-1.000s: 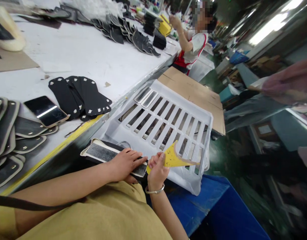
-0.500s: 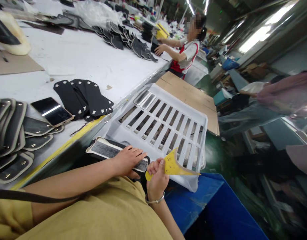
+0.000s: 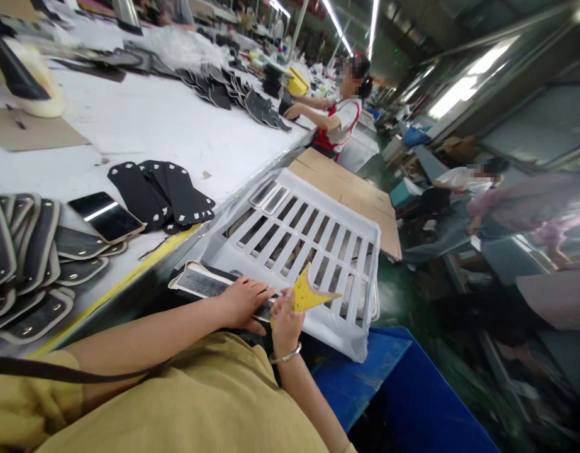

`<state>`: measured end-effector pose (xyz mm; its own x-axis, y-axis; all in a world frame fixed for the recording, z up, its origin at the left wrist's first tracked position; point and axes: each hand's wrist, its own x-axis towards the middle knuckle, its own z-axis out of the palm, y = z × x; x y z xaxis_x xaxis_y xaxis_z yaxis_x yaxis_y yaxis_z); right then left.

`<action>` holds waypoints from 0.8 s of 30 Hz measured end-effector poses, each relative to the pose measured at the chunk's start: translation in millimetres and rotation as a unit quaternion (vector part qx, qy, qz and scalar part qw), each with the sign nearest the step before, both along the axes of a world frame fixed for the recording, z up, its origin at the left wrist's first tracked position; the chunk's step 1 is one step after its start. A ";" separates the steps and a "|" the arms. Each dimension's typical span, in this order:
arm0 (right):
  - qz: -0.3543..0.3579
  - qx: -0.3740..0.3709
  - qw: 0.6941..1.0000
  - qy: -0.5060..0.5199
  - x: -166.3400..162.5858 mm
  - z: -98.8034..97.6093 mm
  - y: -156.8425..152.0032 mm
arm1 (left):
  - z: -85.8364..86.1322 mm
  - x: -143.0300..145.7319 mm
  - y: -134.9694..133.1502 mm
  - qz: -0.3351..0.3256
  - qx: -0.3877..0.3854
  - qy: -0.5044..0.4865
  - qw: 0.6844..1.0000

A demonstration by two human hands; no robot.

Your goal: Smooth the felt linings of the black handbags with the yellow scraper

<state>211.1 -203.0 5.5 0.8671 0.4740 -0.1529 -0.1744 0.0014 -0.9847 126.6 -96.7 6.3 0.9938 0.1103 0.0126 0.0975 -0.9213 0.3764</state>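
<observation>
Yellow cutout [image 3: 310,293] pinched by right hand [image 3: 284,322] at lower centre, left hand [image 3: 243,303] spread flat on grey-faced piece [image 3: 198,283], white slatted crate [image 3: 338,328] close behind.

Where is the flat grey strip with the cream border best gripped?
Probably at its far end: the flat grey strip with the cream border lies flat, the left hand covering its near end. Come from the white table side, pinching across the narrow width; the right hand with the yellow pointed piece blocks the other side.
</observation>
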 end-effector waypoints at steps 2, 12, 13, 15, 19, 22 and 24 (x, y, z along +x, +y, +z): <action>-0.010 0.053 0.997 0.054 5.7 7.7 -5.8 | 3.7 -1.9 0.4 -0.002 -0.025 0.013 1.000; 0.192 -0.111 0.971 0.087 26.1 32.8 -67.1 | 29.3 12.2 -1.0 0.039 -0.138 0.130 0.981; 0.208 -0.159 0.963 0.059 30.6 31.6 -67.9 | 29.8 12.2 0.4 0.041 -0.153 0.130 0.979; 0.238 -0.202 0.950 -0.007 43.3 30.7 -63.1 | 29.6 4.5 8.3 0.031 -0.182 0.101 0.978; 0.385 -0.268 0.879 -0.085 67.0 40.9 -40.8 | 25.9 -49.7 43.1 0.069 -0.216 -0.094 0.970; 0.484 -0.296 0.818 -0.095 73.2 53.0 -20.7 | 10.4 -98.5 79.1 0.259 -0.284 -0.258 0.886; 0.536 -0.331 0.770 -0.101 72.9 60.0 -4.3 | -8.7 -115.3 98.9 0.324 -0.405 -0.298 0.801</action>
<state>284.0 -207.3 65.5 0.0689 0.8094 -0.5832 0.4311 -0.5513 -0.7143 11.4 2.2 -2.4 0.5693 0.8123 0.1270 0.0368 -0.1795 0.9831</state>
